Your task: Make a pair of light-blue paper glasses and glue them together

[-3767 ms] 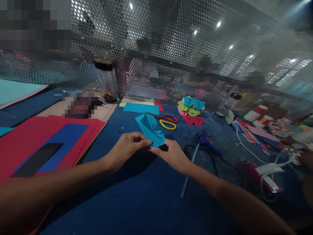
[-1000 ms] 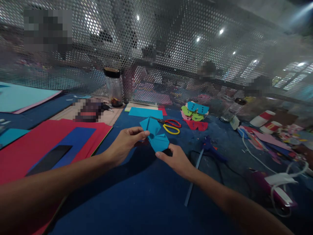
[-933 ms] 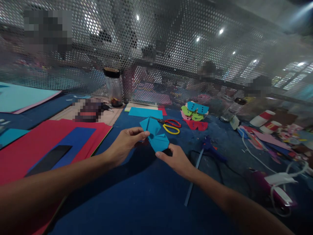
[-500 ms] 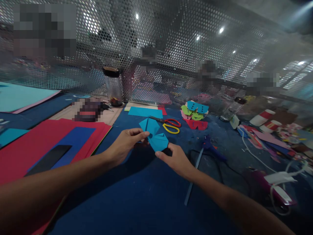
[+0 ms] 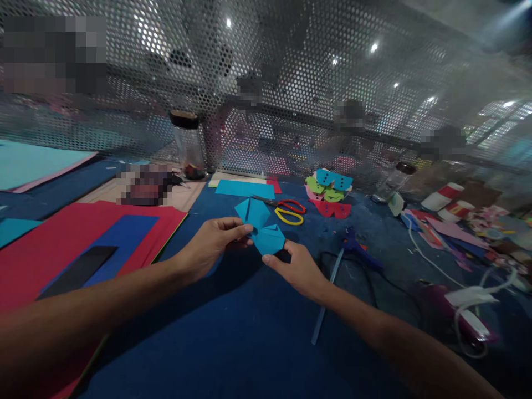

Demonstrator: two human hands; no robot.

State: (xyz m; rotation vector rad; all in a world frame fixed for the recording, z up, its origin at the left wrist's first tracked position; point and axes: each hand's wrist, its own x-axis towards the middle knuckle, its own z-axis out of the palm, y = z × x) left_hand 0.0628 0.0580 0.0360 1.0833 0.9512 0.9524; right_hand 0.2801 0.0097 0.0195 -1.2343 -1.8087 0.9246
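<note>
Between my two hands is a folded blue paper bow (image 5: 269, 239), two fan-like lobes joined at a narrow middle, held above the dark blue table. My left hand (image 5: 218, 237) pinches it near that middle, thumb on top. The lower right lobe is gripped at its edge by my right hand (image 5: 296, 267), thumb in front and fingers behind. Just beyond the bow lie scissors (image 5: 286, 210) with one red and one yellow handle loop. A flat blue paper strip (image 5: 245, 189) lies behind them.
Right of the scissors are stacked butterfly-shaped paper cutouts (image 5: 330, 194). A blue glue gun (image 5: 357, 248) with a glue stick lies by my right forearm. Red paper sheets (image 5: 137, 238) cover the left side. A jar (image 5: 188, 145) stands against the perforated metal screen (image 5: 282, 127). Paper scraps (image 5: 457, 233) clutter the right.
The camera view has shifted slightly. Both hands keep their hold on the bow, whose pose is nearly the same; the left fingers have moved a little at its middle.
</note>
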